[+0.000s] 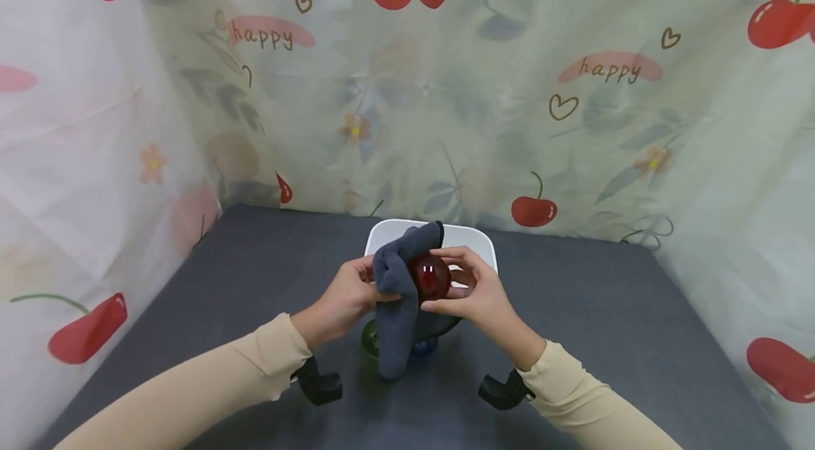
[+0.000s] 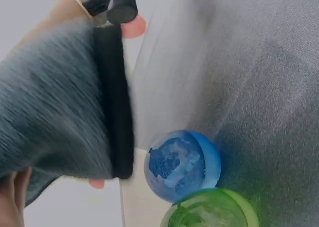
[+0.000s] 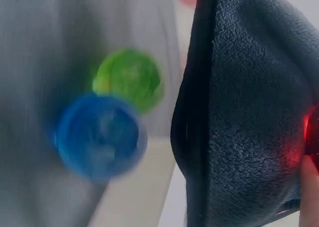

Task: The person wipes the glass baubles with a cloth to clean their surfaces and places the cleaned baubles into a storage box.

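In the head view my right hand holds a shiny, see-through red ball between thumb and fingers. My left hand grips a dark grey cloth with a black edge, which lies against the ball's left side and hangs down below it. Under the cloth, a green ball and a blue ball sit side by side on the table; the cloth partly hides both from the head camera. Only a red glint and a fingertip show at the right wrist view's edge.
A white tray stands behind my hands on the dark grey table. Cherry-patterned curtains enclose the table at the back and both sides. A black wrist camera hangs under each forearm.
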{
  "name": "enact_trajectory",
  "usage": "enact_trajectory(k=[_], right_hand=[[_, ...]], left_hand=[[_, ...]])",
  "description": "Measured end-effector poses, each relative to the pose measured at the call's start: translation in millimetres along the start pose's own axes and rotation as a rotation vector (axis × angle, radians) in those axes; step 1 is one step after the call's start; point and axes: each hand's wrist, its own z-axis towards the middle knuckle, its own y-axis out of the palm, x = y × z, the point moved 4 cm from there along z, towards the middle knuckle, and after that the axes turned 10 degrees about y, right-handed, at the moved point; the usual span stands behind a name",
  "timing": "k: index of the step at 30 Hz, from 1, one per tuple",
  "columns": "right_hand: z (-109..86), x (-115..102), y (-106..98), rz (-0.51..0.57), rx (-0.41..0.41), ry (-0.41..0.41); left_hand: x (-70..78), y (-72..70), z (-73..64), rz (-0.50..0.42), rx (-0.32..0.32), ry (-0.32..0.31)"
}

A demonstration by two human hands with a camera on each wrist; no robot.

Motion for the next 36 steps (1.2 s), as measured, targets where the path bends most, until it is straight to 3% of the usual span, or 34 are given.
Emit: enact_trajectory(k=[5,7,9,11,14,16,17,19,21,23,25,29,31,33,36], right_hand=[[0.1,-8.4,3.1,-0.465,0.109,-0.222],[0.1,-11.4,2.1,-0.534,0.131,-0.244],[0.4,-11.6,-0.3,-0.453,0.104,-0.179],[0.9,-10.2,-2.8,-0.282,0.056,-0.096],[1.4,-7.5,-3.5,-0.028,-0.023,-0.009],[1.0,-7.7,-1.5,0.027,-0.065,-0.006],[0.8,-8.9,-0.5,-0.012,-0.069,-0.032],[0.0,-12.9,0.9,-0.19,-0.043,-0.11],[-1.2,-18.0,2.1,-0.394,-0.003,-0.194],[-2.3,-21.5,1.7,-0.511,0.028,-0.246],[-2.4,-20.7,-0.4,-0.461,-0.004,-0.215],[-0.2,-13.2,-3.4,-0.083,-0.071,-0.088],[1.1,-11.1,-2.3,-0.017,-0.045,-0.085],[1.5,-12.5,0.5,-0.121,0.01,-0.153],[-1.6,-16.4,4.6,-0.474,0.119,-0.288]], left_hand=[[-0.3,1.6,-1.4,0.025,-0.005,0.015],[-0.8,0.4,-2.1,0.028,0.017,0.014],[-1.1,-1.0,-2.6,0.015,0.039,0.01],[-1.2,-1.8,-2.7,-0.014,0.041,0.001],[-0.7,-1.4,-2.2,-0.056,-0.001,-0.01],[0.5,-0.5,-1.9,-0.059,-0.04,-0.013],[1.4,-0.3,-1.5,-0.051,-0.055,-0.01],[3.0,-0.5,-0.7,-0.017,-0.069,0.0],[4.4,-1.1,-0.2,0.02,-0.062,0.005],[5.5,-3.1,-0.3,0.042,-0.043,0.004],[6.0,-4.5,-1.4,0.027,-0.022,-0.001],[6.9,-3.8,-2.2,-0.034,0.008,-0.012],[7.3,-1.4,-1.1,-0.03,0.002,-0.013],[7.4,0.2,-0.2,0.01,-0.007,-0.011],[6.3,0.4,-1.0,0.091,-0.01,-0.003]])
